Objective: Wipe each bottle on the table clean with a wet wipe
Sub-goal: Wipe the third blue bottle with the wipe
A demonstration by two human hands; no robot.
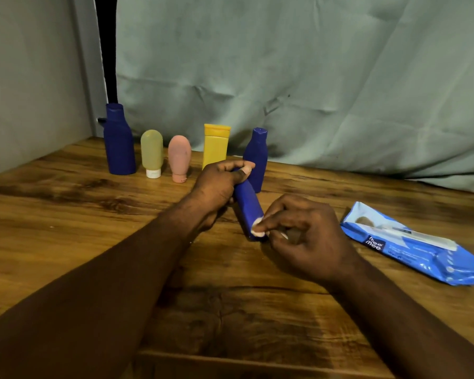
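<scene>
Blue plastic, a slim tube-shaped bottle (247, 207), is what I have in hand: my left hand (216, 187) is wrapped tight round its far, upper end, thumb pressed along the top, so the bottle hangs tilted above the brown wood-grain table (93, 214) with its flat base turned toward me. My right hand (301, 236) pinches a small white wet wipe (257, 228) between fingertips and thumb, pressed against that base, just below the left grip. I judge the tilt is there to expose the bottom for wiping.

Beyond the grip stand five bottles in a row: a tall dark blue bottle (119, 143), a pale green tube (152, 153), a pink tube (179, 158), a yellow flat-topped tube (215, 144) and a smaller dark blue bottle (256, 157). Right of my wiping hand lies the blue wipes packet (411, 244), within easy reach for a fresh sheet.
</scene>
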